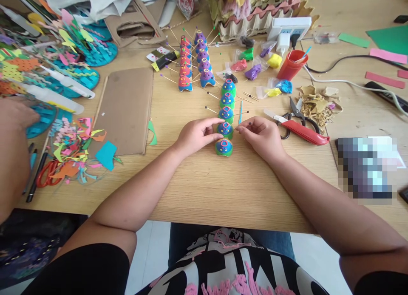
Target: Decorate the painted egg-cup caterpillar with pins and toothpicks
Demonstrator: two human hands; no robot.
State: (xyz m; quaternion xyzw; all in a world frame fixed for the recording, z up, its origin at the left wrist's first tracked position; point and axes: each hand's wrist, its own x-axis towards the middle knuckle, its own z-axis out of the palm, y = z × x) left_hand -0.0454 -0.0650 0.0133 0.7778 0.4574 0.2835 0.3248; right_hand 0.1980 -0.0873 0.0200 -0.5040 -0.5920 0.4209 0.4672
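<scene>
A column of several blue and green clay-covered domes with small faces (224,147) runs away from me on the wooden table. Fingers and thumb of my left hand (198,135) pinch the second-nearest dome (225,129) from its left side. On the right of that dome, my right hand (262,137) has its thumb and forefinger pressed together around a thin stick with a small dark tip (250,123). Sticks with dark balls (211,109) poke out from domes farther up the column. Beyond stand a red and blue row (185,83) and a purple and blue row (207,78), both with sticks.
Scissors (299,112) and a red-handled cutter (306,132) lie right of my right hand. Bagged clay (253,72), a red cup (291,65) and a power strip (288,28) are behind. Cardboard (124,112) and paper scraps (68,159) lie left, near another person's hand (21,112).
</scene>
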